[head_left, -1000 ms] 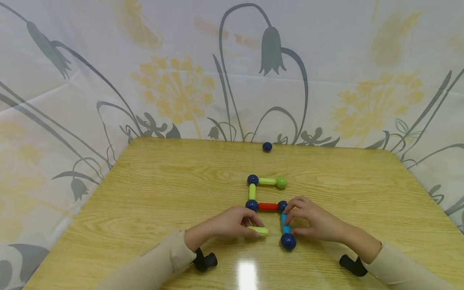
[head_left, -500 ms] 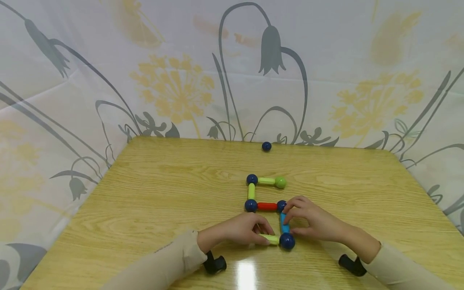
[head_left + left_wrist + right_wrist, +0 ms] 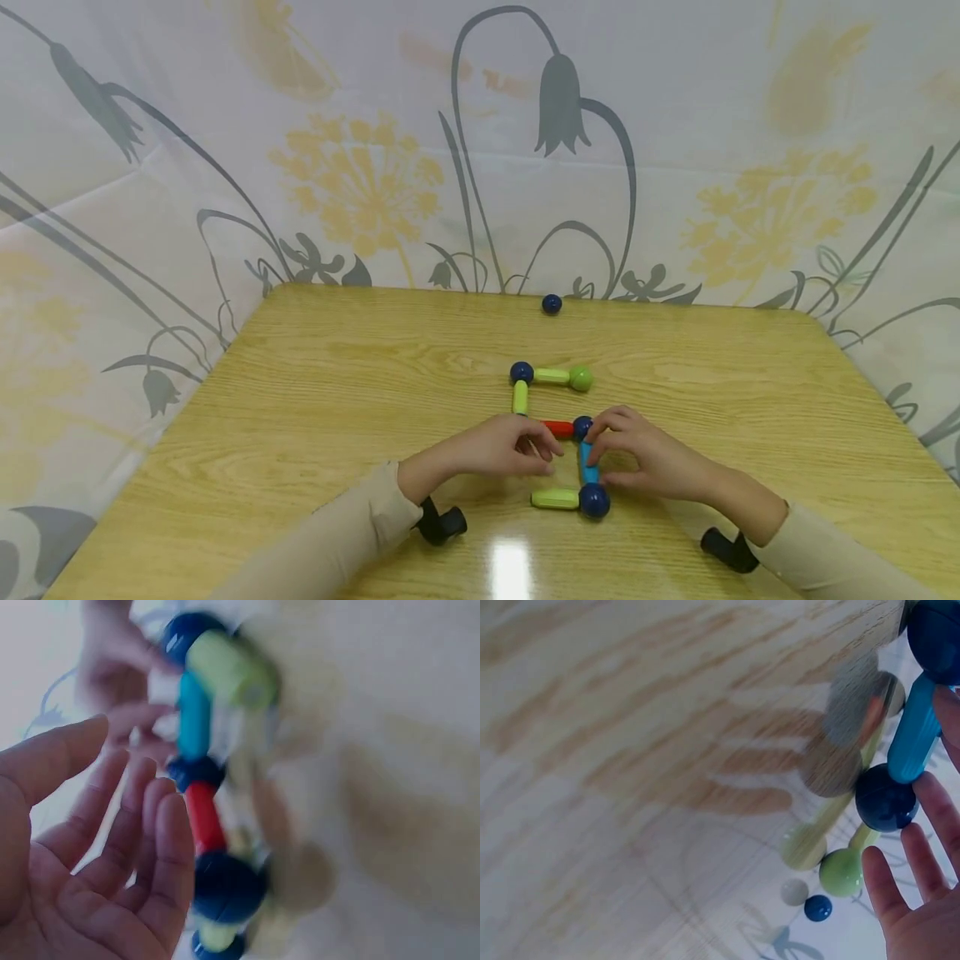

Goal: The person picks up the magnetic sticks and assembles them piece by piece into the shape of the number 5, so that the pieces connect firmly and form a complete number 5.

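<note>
Magnetic rods and balls form a chain on the table. My right hand (image 3: 648,458) holds its blue rod (image 3: 588,462) between thumb and fingers, fingertips near the dark blue ball (image 3: 582,427) at its far end. A lime rod (image 3: 555,499) lies leftward from the larger dark blue ball (image 3: 594,502) at the near end, touching it. My left hand (image 3: 498,447) hovers above that rod, holding nothing; its fingers look loosely bent in the left wrist view. It partly covers the red rod (image 3: 557,429) and hides the ball at that rod's left end in the head view.
Farther back, the chain continues with a lime rod (image 3: 521,397), a dark blue ball (image 3: 522,372), another lime rod (image 3: 551,377) and a green ball (image 3: 581,378). A loose dark blue ball (image 3: 552,304) sits near the table's far edge, before a flower-printed cloth (image 3: 675,167).
My left hand brought the lime rod rightward and nearer to the large dark blue ball, then let go and drew up and back. The rod now touches that ball. My right hand stayed put.
</note>
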Motion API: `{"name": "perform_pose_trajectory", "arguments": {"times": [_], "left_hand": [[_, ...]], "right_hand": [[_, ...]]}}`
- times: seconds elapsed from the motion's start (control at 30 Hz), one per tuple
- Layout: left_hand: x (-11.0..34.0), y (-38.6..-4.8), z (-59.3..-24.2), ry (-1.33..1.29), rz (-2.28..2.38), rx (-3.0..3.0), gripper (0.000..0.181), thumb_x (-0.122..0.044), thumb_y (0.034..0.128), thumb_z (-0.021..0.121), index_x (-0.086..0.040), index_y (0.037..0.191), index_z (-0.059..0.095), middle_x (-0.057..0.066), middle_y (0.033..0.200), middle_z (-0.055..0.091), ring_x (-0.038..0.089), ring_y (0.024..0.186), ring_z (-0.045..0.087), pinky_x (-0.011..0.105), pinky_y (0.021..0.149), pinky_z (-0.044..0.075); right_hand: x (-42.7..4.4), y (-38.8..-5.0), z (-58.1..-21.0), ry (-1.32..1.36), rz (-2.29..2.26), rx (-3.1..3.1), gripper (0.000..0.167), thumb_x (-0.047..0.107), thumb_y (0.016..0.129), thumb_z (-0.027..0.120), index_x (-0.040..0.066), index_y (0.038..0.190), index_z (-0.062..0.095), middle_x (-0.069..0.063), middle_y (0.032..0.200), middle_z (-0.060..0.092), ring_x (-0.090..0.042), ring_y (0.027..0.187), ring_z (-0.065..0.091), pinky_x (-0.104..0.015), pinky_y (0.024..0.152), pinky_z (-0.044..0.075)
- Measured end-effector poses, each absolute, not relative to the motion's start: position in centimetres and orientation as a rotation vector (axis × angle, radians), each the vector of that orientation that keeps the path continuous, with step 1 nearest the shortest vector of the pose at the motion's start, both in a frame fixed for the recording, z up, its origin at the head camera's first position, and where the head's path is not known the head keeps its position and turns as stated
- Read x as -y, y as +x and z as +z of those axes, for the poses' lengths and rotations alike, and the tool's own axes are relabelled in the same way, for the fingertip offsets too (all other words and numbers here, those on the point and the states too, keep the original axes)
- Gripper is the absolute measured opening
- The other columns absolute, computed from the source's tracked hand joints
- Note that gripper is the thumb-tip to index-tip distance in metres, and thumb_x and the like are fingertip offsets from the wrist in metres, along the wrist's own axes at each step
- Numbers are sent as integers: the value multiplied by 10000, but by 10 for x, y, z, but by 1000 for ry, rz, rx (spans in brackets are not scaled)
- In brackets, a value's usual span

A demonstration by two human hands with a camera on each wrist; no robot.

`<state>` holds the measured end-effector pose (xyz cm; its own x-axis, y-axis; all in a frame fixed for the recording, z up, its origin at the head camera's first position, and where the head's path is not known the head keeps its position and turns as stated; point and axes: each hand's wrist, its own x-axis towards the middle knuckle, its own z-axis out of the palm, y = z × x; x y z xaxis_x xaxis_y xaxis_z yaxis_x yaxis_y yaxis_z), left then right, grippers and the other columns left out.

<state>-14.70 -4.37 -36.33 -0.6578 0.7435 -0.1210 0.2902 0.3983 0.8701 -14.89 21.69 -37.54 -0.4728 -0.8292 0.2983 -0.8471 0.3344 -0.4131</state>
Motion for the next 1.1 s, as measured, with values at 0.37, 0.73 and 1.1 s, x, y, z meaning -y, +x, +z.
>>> {"name": "perform_pose_trajectory", "arguments": {"times": [0.37,0.73,1.1], "left_hand": [[57,-203,-344,878,1274,-2348,233,-175,928,602,-84,1142,623,-30,968,613,103,857,579,238,787,468],[52,-265,-343,890,1230,-2493,292,-207,936,591,-78,1198,603,21,1024,602,165,933,572,263,795,468],[32,-316,-341,867,1140,-2556,330,-172,942,578,-20,1234,565,121,1189,544,253,1119,501,329,899,432]], "right_hand": [[-216,-148,-376,1591,839,2541,287,89,753,781,256,936,636,29,1078,552,-195,1042,440,-398,833,429],[-217,-151,-376,1570,844,2557,278,102,761,776,267,934,633,41,1080,552,-182,1043,431,-400,830,417],[-215,-149,-377,1522,870,2625,234,131,768,772,265,906,639,59,1079,546,-160,1044,421,-383,830,435]]}}
